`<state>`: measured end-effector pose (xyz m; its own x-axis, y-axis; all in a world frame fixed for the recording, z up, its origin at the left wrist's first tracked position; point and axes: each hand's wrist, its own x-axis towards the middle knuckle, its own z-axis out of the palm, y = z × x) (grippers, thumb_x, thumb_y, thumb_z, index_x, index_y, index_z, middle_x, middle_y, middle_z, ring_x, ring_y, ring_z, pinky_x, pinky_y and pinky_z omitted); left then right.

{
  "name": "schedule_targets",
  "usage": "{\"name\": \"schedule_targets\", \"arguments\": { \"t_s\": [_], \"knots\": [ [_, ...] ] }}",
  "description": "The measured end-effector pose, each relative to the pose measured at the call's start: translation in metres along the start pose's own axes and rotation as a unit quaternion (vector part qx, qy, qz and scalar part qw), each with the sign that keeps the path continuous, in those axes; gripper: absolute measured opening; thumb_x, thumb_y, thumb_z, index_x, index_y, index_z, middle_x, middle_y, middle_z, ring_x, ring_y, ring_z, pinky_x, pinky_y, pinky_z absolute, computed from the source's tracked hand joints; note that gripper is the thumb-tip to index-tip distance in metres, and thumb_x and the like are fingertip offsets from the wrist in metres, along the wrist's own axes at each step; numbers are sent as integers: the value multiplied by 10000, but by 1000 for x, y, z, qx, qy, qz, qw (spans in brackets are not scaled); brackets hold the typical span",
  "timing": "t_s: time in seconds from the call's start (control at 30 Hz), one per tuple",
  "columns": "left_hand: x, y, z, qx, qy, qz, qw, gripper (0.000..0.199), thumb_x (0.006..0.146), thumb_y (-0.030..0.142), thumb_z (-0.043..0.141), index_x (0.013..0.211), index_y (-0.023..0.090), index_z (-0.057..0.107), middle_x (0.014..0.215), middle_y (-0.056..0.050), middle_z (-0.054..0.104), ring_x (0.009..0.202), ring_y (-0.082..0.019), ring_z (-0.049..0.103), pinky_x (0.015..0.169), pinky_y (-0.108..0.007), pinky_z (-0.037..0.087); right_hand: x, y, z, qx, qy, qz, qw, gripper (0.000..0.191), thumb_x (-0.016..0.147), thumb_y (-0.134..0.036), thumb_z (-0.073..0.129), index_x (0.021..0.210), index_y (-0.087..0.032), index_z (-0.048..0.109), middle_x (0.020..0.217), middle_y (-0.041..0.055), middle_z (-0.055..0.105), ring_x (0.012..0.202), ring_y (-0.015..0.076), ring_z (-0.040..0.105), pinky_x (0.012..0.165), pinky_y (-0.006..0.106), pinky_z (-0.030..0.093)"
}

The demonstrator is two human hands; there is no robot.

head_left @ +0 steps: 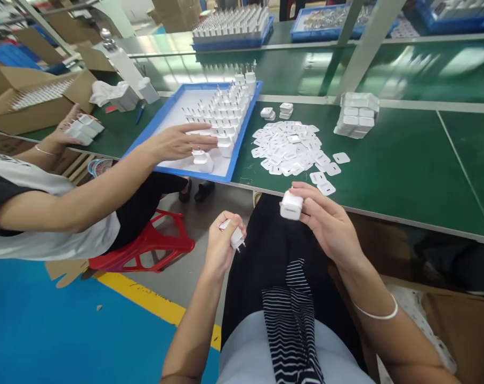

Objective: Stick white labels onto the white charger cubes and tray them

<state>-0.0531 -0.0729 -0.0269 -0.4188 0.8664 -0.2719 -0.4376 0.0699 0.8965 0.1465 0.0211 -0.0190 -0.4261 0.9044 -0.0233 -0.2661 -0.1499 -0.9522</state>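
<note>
Here: left hand grips plug, right hand charger; gap between, table edge ahead.

Pale blue top, black trousers, black-and-white striped sash, white bangle.

Green bench with a blue tray and a loose pile of flat white pieces
The tray lies aslant, one corner at the bench's front edge; the pile spreads just right of it, a few pieces straying toward that edge, with two small white stacks behind; farther right sits a bundle of white blocks, and left of the tray lies a blue pen
</note>
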Motion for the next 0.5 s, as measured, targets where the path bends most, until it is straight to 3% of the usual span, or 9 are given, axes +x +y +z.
{"name": "schedule_targets", "arguments": {
  "t_s": [0.13, 0.23, 0.33, 0.43, 0.5],
  "knots": [
    [-7, 6, -15, -46, 1, -78, 996, 386, 738, 315, 819, 1021, 179, 595, 944, -59, 707, 861, -179, 687, 760, -297, 551, 49, 2, 34, -130, -6, -132, 983, 151, 888, -309, 716, 1018, -257, 773, 1468, 69, 426, 1215, 250, 609, 915, 358, 627],
    [-11, 16, -21, 14, 5, -29, 999, 416, 740, 225, 829, 1067, 198, 573, 1084, -76, 717, 970, -187, 694, 829, -304, 552, 93, 6, 68, -211, -23, -235, 949, 268, 882, -212, 660, 1142, -257, 708, 1432, 99, 449, 1313, 271, 531, 915, 378, 630],
    [-12, 24, -24, 74, 28, 19, 997, 392, 765, 280, 839, 1065, 200, 599, 1085, -58, 706, 970, -186, 704, 840, -303, 569, 125, 12, 99, -275, -48, -314, 907, 456, 856, -103, 591, 1300, -208, 588, 1362, 130, 539, 1315, 266, 518, 999, 414, 580],
    [-13, 28, -29, 98, 58, 42, 993, 397, 743, 311, 859, 1056, 199, 643, 1018, -42, 698, 951, -200, 720, 822, -304, 584, 139, 20, 120, -353, -67, -344, 867, 421, 849, -40, 516, 1249, -154, 585, 1327, 154, 586, 1287, 279, 537, 1103, 449, 483],
    [-12, 29, -32, 113, 71, 68, 989, 434, 726, 326, 870, 1096, 213, 671, 1050, -48, 703, 948, -212, 724, 811, -309, 583, 139, 24, 129, -412, -82, -333, 845, 419, 845, -13, 480, 1219, -152, 607, 1318, 154, 599, 1249, 296, 553, 1093, 465, 469]
  ]
}}
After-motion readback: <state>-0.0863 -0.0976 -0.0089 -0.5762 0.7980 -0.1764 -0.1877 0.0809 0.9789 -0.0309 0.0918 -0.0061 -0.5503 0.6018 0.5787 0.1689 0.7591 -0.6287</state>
